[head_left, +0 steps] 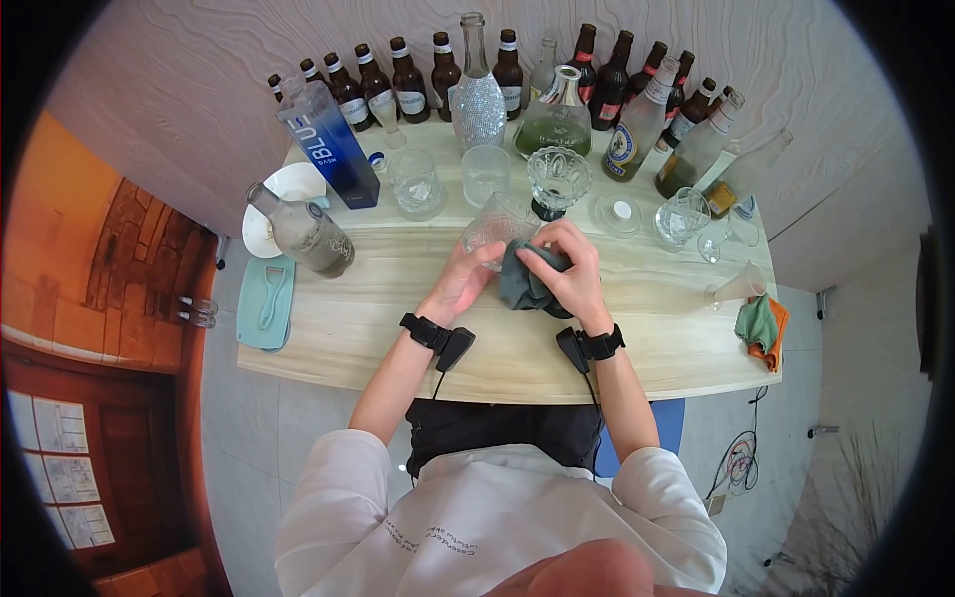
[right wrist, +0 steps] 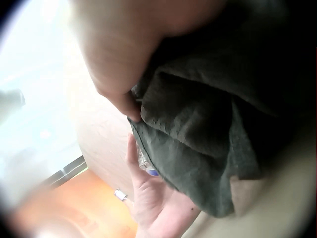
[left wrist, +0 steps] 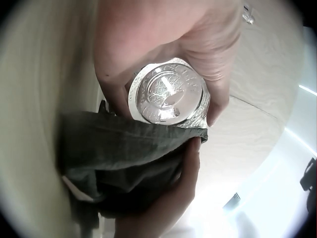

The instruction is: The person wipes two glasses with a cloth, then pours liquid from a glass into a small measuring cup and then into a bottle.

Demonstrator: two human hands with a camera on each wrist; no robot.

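Note:
My left hand (head_left: 458, 281) grips a clear patterned drinking glass (head_left: 497, 221) above the middle of the table. The round embossed base of the glass (left wrist: 171, 94) faces the camera in the left wrist view, with fingers and thumb on either side. A dark green cloth (head_left: 523, 279) is bunched in my right hand (head_left: 577, 267), pinched between thumb and fingers close against the glass. Folds of the cloth (right wrist: 188, 124) fill much of the right wrist view and hide most of the glass there. Part of the glass is also covered by the cloth in the left wrist view.
Brown beer bottles (head_left: 408, 80) line the back of the table (head_left: 398, 328), with a glittery bottle (head_left: 478, 109) among them. Tumblers (head_left: 416, 186) and a footed glass bowl (head_left: 559, 179) stand behind my hands. A blue bottle (head_left: 333, 149) is left; folded cloths (head_left: 761, 328) lie right.

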